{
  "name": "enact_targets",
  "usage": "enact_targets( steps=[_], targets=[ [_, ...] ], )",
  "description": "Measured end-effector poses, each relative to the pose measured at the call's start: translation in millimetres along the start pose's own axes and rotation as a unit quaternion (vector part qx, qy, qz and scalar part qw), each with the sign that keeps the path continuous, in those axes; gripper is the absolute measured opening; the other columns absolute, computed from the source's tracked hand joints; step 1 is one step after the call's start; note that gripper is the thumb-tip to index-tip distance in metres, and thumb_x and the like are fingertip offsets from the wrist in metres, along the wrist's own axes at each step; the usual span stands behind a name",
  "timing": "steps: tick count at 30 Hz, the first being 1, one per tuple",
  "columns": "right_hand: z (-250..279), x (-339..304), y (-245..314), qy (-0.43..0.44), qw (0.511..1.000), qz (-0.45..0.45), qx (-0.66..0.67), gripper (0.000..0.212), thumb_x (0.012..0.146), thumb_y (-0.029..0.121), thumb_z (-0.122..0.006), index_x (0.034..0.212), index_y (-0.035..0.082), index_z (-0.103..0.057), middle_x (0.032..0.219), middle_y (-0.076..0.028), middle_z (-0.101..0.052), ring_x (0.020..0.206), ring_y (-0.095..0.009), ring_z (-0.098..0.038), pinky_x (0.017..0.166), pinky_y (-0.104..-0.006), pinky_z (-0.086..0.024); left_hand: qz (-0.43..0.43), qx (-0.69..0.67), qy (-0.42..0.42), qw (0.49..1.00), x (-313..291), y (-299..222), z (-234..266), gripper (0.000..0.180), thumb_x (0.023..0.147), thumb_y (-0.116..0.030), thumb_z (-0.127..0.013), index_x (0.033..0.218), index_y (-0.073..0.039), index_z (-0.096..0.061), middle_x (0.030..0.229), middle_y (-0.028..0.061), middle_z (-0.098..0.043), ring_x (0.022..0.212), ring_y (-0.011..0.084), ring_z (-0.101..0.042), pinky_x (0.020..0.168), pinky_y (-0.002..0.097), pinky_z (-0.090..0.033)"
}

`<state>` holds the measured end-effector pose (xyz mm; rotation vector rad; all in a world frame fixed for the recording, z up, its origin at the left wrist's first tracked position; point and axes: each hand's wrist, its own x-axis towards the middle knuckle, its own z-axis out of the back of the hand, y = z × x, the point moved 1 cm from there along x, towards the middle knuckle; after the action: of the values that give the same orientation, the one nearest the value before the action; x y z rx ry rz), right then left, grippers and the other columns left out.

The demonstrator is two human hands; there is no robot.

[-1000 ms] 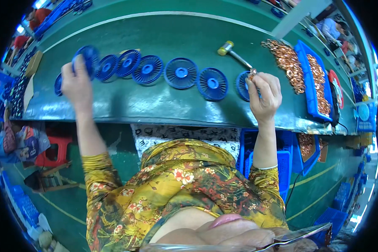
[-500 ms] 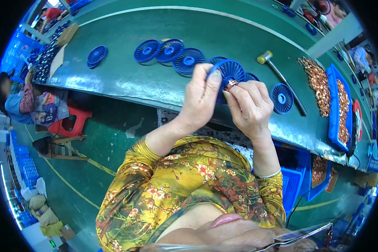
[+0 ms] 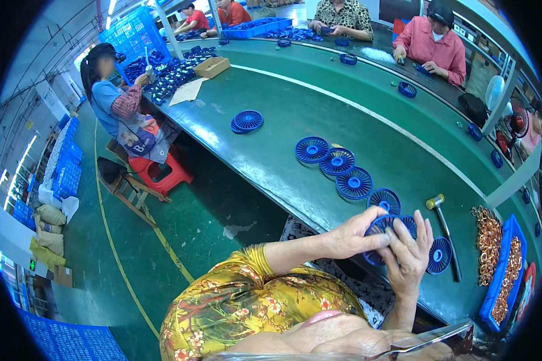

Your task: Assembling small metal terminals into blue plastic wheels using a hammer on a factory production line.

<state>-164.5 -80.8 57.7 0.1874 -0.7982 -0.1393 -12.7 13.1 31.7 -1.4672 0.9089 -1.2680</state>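
Note:
My left hand point(image 3: 356, 233) grips a blue slotted disc point(image 3: 407, 224) by its edge, thumb laid across the near side. Against the same disc rests my right hand point(image 3: 408, 256), its fingers stretched and apart over the face; the disc's centre is hidden behind them. Just beyond lies another blue slotted disc point(image 3: 384, 202), at the end of a row leading away to the far left, with a neighbouring disc point(image 3: 353, 183) in that row. To the right of my right hand a single blue disc point(image 3: 439, 255) lies flat, beside a yellow-headed hammer point(image 3: 445, 225).
Copper rings point(image 3: 488, 243) lie piled at the right, next to a blue tray point(image 3: 485, 313) of more rings. Two stacked discs point(image 3: 247, 121) sit farther left. A co-worker point(image 3: 109, 99) sits at the table's left end; others work across the conveyor point(image 3: 367, 90).
The view has swung up and left. My right fingers, which pinched a copper ring at the disc's centre, are now spread over the disc; the ring is out of sight. My left hand keeps its grip.

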Motion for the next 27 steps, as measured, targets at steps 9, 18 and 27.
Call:
enact_targets(
  steps=[9, 18, 27],
  targets=[
    [-10.1, -19.3, -7.8, -0.017, 0.936, -0.158, 0.313, 0.044, 0.08, 0.001, -0.065, 0.124, -0.001, -0.056, 0.135, -0.022, -0.05, 0.126, -0.032, -0.048, 0.105, -0.0398, -0.036, -0.11, 0.157, 0.063, 0.979, -4.6, 1.3, 0.1, 0.048, 0.089, -0.021, -0.06, 0.126, -0.002, -0.036, 0.094, 0.0222, -0.062, 0.084, 0.0404, -0.063, 0.069, 0.0432, -0.049],
    [-20.3, -43.0, -7.2, -0.021, 0.919, -0.166, 0.356, 0.046, 0.078, 0.003, -0.07, 0.121, -0.002, -0.055, 0.112, -0.016, -0.061, 0.1, -0.024, -0.06, 0.084, -0.0324, -0.049, -0.181, 0.217, 0.071, 0.957, -17.1, 3.5, -4.1, 0.045, 0.086, -0.014, -0.063, 0.121, -0.001, -0.038, 0.092, 0.0214, -0.061, 0.081, 0.0428, -0.061, 0.063, 0.0486, -0.048],
    [29.5, -58.3, -95.1, -0.118, 0.953, -0.278, -0.03, 0.031, 0.09, 0.008, -0.06, 0.12, -0.002, -0.059, 0.115, -0.016, -0.063, 0.105, -0.025, -0.06, 0.091, -0.0341, -0.045, -0.296, 0.508, -0.355, 0.727, 6.9, 6.0, 126.2, 0.038, 0.084, -0.007, -0.064, 0.121, -0.006, -0.053, 0.097, 0.0143, -0.065, 0.078, 0.0329, -0.062, 0.067, 0.0408, -0.05]
  ],
)
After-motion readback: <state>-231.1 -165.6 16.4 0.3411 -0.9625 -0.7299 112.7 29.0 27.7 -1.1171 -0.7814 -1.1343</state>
